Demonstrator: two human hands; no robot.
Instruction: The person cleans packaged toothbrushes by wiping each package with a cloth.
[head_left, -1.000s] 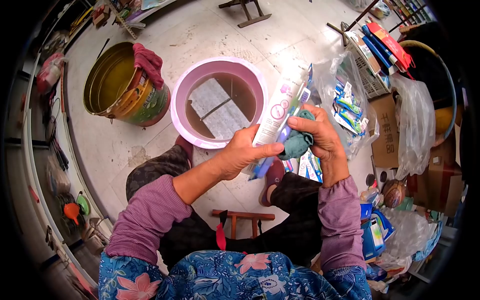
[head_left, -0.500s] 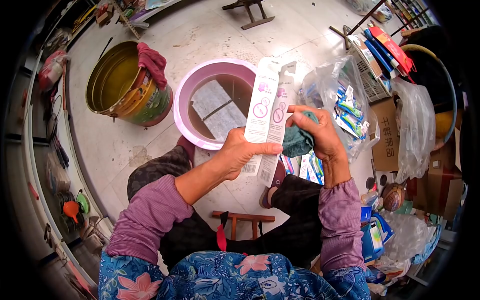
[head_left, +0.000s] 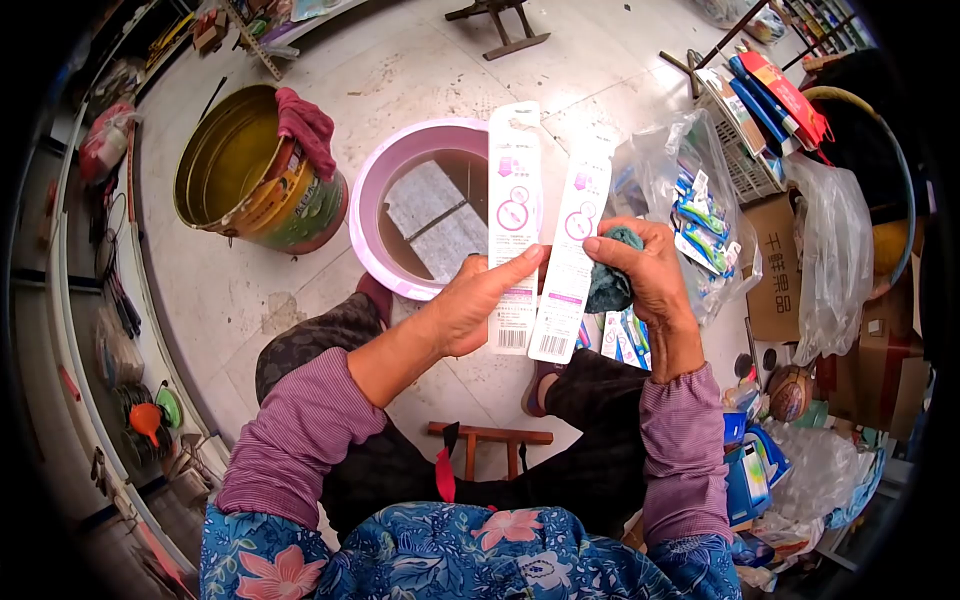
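Note:
My left hand [head_left: 468, 308] is closed on a white toothbrush package [head_left: 514, 200], its thumb lying across the printed back. In my right hand [head_left: 652, 280] are a second white toothbrush package [head_left: 566, 270], pinched near its right edge, and a bunched dark green cloth [head_left: 608, 288]. Both packages stand nearly upright side by side, backs facing me, barcodes at the bottom. A narrow gap parts them at the top. Below the cloth, more toothbrush packs [head_left: 626, 338] lie on the floor, partly hidden by my right hand.
A pink basin [head_left: 368, 225] of murky water stands ahead, left of the packages. Further left is a metal bucket [head_left: 290, 215] with a red cloth [head_left: 305, 130] over its rim. At right are a plastic bag [head_left: 660, 160] of toothbrushes and a cardboard box [head_left: 770, 270].
The two packages, overlapping before, have come apart. The left one moved slightly left and straightened; the right one now leans right, with my right thumb on it.

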